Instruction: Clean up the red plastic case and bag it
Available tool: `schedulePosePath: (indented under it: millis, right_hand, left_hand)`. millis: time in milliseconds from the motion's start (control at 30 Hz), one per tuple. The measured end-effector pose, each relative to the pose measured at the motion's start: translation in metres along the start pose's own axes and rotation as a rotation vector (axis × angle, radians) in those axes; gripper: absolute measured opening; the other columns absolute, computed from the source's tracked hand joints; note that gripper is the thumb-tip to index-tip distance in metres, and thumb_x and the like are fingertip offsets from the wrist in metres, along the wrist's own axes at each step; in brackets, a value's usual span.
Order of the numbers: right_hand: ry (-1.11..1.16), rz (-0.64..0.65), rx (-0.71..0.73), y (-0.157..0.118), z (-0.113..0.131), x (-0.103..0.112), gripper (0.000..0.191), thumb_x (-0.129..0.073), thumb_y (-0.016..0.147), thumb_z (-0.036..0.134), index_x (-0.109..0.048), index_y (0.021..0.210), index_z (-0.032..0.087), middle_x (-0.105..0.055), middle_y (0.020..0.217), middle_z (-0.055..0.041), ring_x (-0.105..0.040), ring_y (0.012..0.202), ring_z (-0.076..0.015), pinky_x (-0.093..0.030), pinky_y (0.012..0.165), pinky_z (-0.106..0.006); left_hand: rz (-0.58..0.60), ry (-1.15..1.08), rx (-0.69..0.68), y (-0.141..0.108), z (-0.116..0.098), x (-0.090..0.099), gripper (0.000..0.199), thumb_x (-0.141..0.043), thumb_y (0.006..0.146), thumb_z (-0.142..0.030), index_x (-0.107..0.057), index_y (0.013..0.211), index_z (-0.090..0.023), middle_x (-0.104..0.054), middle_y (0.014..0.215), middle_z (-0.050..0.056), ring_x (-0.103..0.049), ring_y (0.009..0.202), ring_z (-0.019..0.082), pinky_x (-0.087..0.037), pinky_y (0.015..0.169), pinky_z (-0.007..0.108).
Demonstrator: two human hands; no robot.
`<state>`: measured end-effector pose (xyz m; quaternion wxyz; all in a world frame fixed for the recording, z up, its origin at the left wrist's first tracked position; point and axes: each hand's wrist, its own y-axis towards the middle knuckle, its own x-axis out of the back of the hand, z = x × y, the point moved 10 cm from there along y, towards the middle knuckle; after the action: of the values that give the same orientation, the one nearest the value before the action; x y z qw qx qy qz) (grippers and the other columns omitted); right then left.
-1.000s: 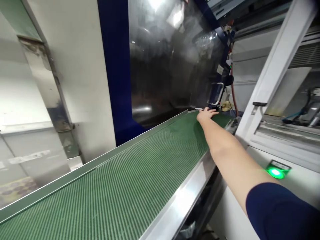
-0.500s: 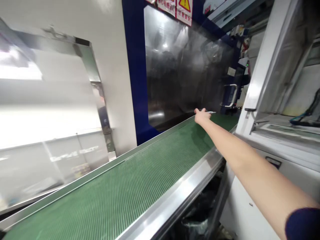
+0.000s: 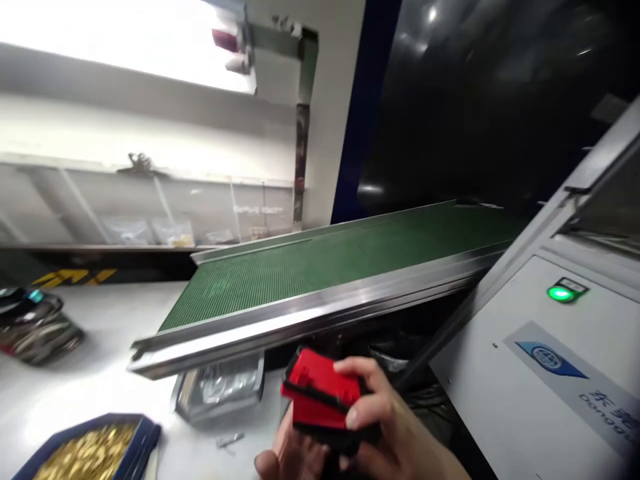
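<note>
Fingers (image 3: 373,408) of right hand (image 3: 387,420) bent round red-and-black part (image 3: 317,377), near side of green conveyor (image 3: 320,267).
Right: two fingertips pressed on red faces, slightly apart; others mostly hidden. Left hand (image 3: 286,450): directly below part, partly out of frame, can't tell if gripping. Blue tray (image 3: 146,443) of brass-coloured pieces (image 3: 93,453) on bench (image 3: 193,443), to the left.

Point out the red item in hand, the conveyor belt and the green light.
Red item (image 3: 320,373): head view, on its upper red face.
Conveyor belt (image 3: 320,260): head view, on the middle of its green surface.
Green light (image 3: 561,293): head view, on its glowing centre.
</note>
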<state>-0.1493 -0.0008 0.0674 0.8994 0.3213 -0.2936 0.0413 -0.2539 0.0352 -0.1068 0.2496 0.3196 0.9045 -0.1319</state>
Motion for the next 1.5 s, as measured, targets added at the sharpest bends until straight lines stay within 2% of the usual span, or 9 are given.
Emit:
schedulePosePath:
  millis: [167,267,400,667,900,1100,1300,1400,1500]
  right_hand:
    - [-0.007,0.128,0.085,-0.074,0.010,-0.074,0.059,-0.070,0.092,0.045,-0.041,0.143,0.048,-0.037,0.159,-0.0083,-0.056,0.136,-0.0312,-0.060,0.100,-0.045]
    - [0.081,0.049,-0.130,-0.097,-0.006,-0.080,0.071,-0.057,0.098,0.054,-0.023,0.158,0.038,-0.046,0.149,-0.0153,-0.064,0.125,-0.0282,-0.060,0.100,-0.044]
    - [0.124,-0.057,-0.456,-0.122,-0.027,-0.094,0.062,-0.061,0.099,0.050,-0.040,0.152,0.026,-0.059,0.120,-0.0110,-0.069,0.095,-0.0201,-0.063,0.088,-0.035]
    - [0.004,-0.053,-0.345,-0.106,0.005,-0.114,0.052,-0.067,0.096,0.026,-0.047,0.144,0.021,-0.057,0.124,-0.0119,-0.062,0.109,-0.0226,-0.058,0.094,-0.034]
    - [-0.054,-0.068,-0.297,-0.102,0.009,-0.112,0.049,-0.068,0.095,0.021,-0.050,0.141,0.018,-0.057,0.123,-0.0113,-0.060,0.112,-0.0208,-0.055,0.098,-0.031]
    - [-0.186,0.084,-0.231,-0.096,0.006,-0.124,0.051,-0.059,0.101,0.026,-0.049,0.151,0.020,-0.059,0.129,-0.0116,-0.056,0.114,-0.0240,-0.052,0.097,-0.036]
    - [-0.322,0.043,-0.143,-0.105,0.004,-0.127,0.054,-0.058,0.101,0.024,-0.047,0.154,0.019,-0.055,0.141,-0.0135,-0.056,0.115,-0.0252,-0.051,0.097,-0.038]
    - [-0.305,-0.072,-0.226,-0.113,-0.006,-0.111,0.046,-0.058,0.102,0.028,-0.055,0.148,0.025,-0.055,0.137,-0.0115,-0.057,0.121,-0.0252,-0.051,0.102,-0.039]
    - [-0.249,-0.039,-0.321,-0.116,-0.022,-0.106,0.050,-0.057,0.102,0.044,-0.054,0.147,0.025,-0.055,0.140,-0.0122,-0.054,0.128,-0.0282,-0.048,0.108,-0.045]
  left_hand:
    - [-0.028,-0.639,-0.040,-0.053,0.004,0.000,0.055,-0.068,0.088,-0.045,-0.062,0.140,-0.026,-0.064,0.145,0.007,-0.052,0.141,0.033,-0.041,0.119,0.042]
    - [-0.060,-0.939,0.088,-0.074,0.036,-0.007,0.055,-0.051,0.097,-0.057,-0.071,0.128,-0.015,-0.074,0.129,0.011,-0.065,0.126,0.027,-0.046,0.114,0.037]
    - [-0.111,-1.160,0.176,-0.090,0.075,-0.012,0.073,-0.039,0.099,-0.066,-0.068,0.130,-0.006,-0.074,0.129,0.016,-0.067,0.122,0.023,-0.050,0.108,0.029]
    - [-0.019,-1.128,-0.021,-0.097,0.067,-0.006,0.051,-0.036,0.105,-0.041,-0.066,0.136,-0.013,-0.068,0.141,0.010,-0.064,0.128,0.019,-0.045,0.113,0.025]
    - [-0.109,-1.117,0.050,-0.095,0.076,-0.004,0.055,-0.033,0.104,-0.050,-0.070,0.131,-0.019,-0.069,0.139,0.004,-0.063,0.129,0.019,-0.044,0.114,0.027]
    - [-0.200,-1.201,0.165,-0.095,0.090,-0.003,0.059,-0.040,0.100,-0.059,-0.071,0.128,-0.016,-0.073,0.134,0.004,-0.065,0.126,0.015,-0.048,0.107,0.020]
    - [-0.204,-1.317,0.162,-0.087,0.078,-0.011,0.052,-0.040,0.100,-0.053,-0.077,0.113,-0.019,-0.078,0.121,0.003,-0.069,0.120,0.016,-0.052,0.103,0.020]
    - [-0.335,-1.263,0.220,-0.086,0.084,-0.005,0.062,-0.037,0.101,-0.059,-0.076,0.111,-0.012,-0.079,0.116,0.013,-0.073,0.111,0.022,-0.058,0.093,0.027]
    - [-0.520,-1.164,0.217,-0.089,0.088,0.011,0.052,-0.048,0.100,-0.055,-0.077,0.105,-0.013,-0.081,0.107,0.014,-0.075,0.102,0.028,-0.059,0.095,0.039]
